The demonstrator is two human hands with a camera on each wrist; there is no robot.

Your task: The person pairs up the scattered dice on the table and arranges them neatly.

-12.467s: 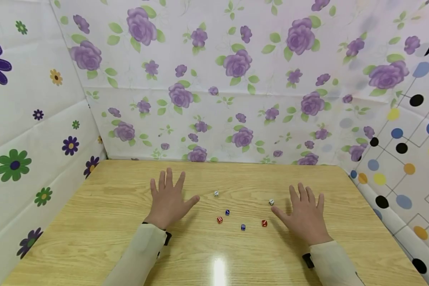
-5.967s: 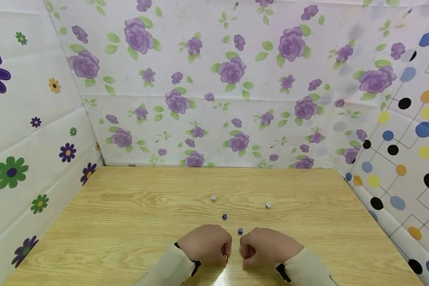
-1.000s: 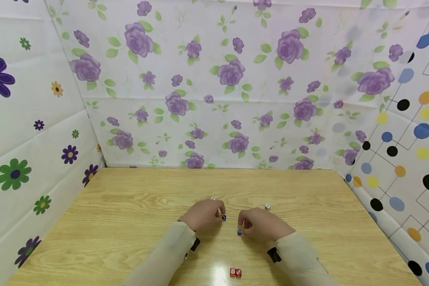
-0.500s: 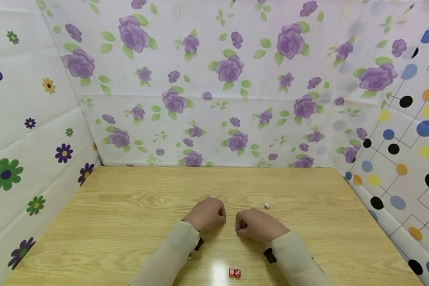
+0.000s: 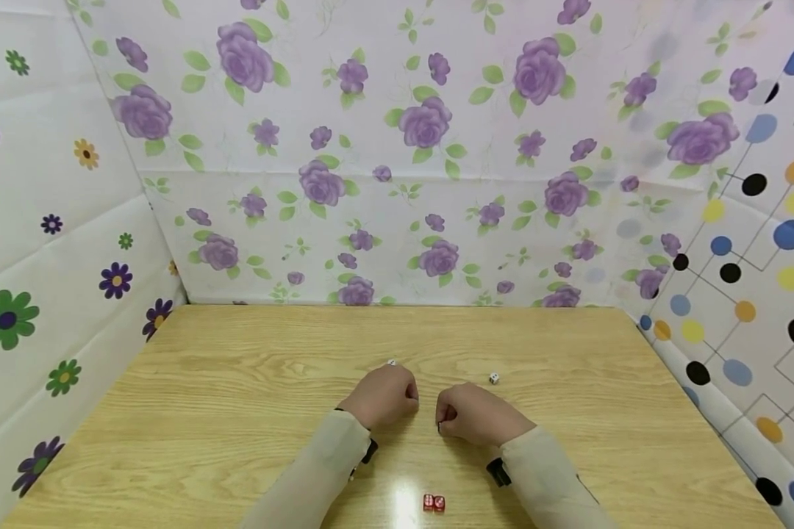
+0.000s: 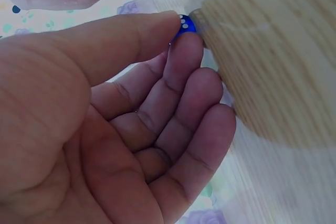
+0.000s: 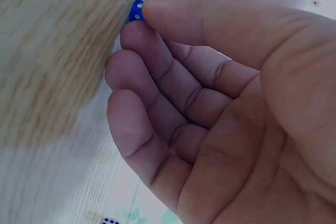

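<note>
My left hand [image 5: 382, 397] pinches a blue die [image 6: 185, 24] between thumb and fingertip, low over the wooden table [image 5: 251, 353]. To its right, my right hand [image 5: 479, 413] pinches a second blue die [image 7: 137, 10] in the same manner. In the head view the fingers hide most of both blue dice. Two red dice, a left one [image 5: 428, 502] and a right one [image 5: 440, 504], sit side by side near the front edge of the view.
One white die [image 5: 392, 362] is partly hidden behind my left hand. Another white die [image 5: 494, 378] lies just beyond my right hand. Flowered cloth [image 5: 370, 220] hangs along the table's back edge, with patterned cloths at both sides.
The hands, spread flat at first, took the two scattered red dice to the front and left them together. In the last second, fingers closed on the two blue dice; since then the hands stay nearly still.
</note>
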